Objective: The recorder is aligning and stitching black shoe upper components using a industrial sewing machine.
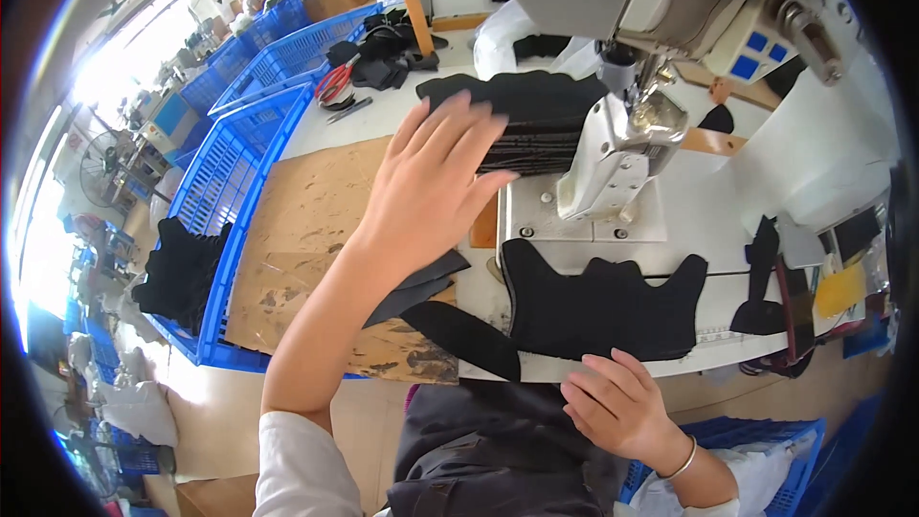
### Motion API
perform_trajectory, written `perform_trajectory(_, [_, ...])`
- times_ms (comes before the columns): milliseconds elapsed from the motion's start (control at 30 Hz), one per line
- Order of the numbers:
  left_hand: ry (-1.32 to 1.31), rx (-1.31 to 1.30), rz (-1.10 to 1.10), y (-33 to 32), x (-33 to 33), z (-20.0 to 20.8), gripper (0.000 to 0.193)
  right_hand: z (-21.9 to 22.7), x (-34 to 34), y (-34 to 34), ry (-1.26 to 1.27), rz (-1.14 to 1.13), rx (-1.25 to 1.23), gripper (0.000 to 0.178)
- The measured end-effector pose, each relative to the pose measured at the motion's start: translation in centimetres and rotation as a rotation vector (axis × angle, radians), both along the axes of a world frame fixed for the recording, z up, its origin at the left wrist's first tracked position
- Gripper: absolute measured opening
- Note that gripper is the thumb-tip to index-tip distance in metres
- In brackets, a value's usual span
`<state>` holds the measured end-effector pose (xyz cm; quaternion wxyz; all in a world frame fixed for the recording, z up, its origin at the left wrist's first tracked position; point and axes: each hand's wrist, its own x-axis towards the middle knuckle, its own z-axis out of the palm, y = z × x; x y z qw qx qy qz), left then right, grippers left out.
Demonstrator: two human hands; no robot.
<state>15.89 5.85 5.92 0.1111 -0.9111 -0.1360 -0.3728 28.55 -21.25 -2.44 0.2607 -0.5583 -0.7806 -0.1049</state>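
My left hand [436, 158] reaches forward with fingers spread, slightly blurred, over the left end of a stack of black fabric pieces [546, 110]. No object shows in it; whether the fingertips touch the stack I cannot tell. A single shaped black fabric piece [603, 306] lies flat in front of the sewing machine [613, 158]. At its near edge is my right hand [617, 404], fingers loosely bent and apart, holding nothing visible. Between my arms, a curved black fabric strip [469, 337] overlaps the table edge beside dark grey fabric pieces [416, 289].
Worn brown board [297, 230] covers the table's left side. Beyond it stands a blue crate [251, 249] with black pieces [182, 273] hanging at its near end. Red-handled scissors [335, 84] lie at the back left. Another blue crate [809, 450] stands low at the right.
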Motion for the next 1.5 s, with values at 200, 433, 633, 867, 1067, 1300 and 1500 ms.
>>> perform_trajectory(200, [0.218,-0.575,0.055,-2.5,-10.2,-3.2,0.01,-0.7,-2.2,3.9,-0.187,-0.002,0.112,0.015])
perform_trajectory(433, [0.196,-0.67,0.039,-5.2,-11.8,-4.8,0.027,0.8,-4.4,6.3,0.067,-0.018,-0.078,0.046])
perform_trajectory(633, [0.218,-0.596,0.296,-4.1,-13.0,-5.6,0.022,-0.2,-6.0,10.2,0.023,-0.179,-0.225,0.036])
perform_trajectory(867, [-0.097,-0.581,0.35,-4.1,-13.8,-6.6,0.022,0.5,-6.6,9.9,0.21,0.088,-0.021,0.017])
perform_trajectory(1067, [0.03,-0.931,-0.377,-7.1,-10.4,-1.9,0.03,2.8,-5.4,6.0,0.564,0.224,-0.168,0.024])
perform_trajectory(1300, [0.377,-1.098,-0.46,-9.8,-2.9,-3.2,0.023,5.2,1.9,3.2,0.938,-0.123,-0.534,0.029])
perform_trajectory(1500, [0.476,-1.039,-0.432,-9.0,2.9,-5.5,0.033,5.1,6.9,2.5,0.905,-0.315,-0.688,0.027])
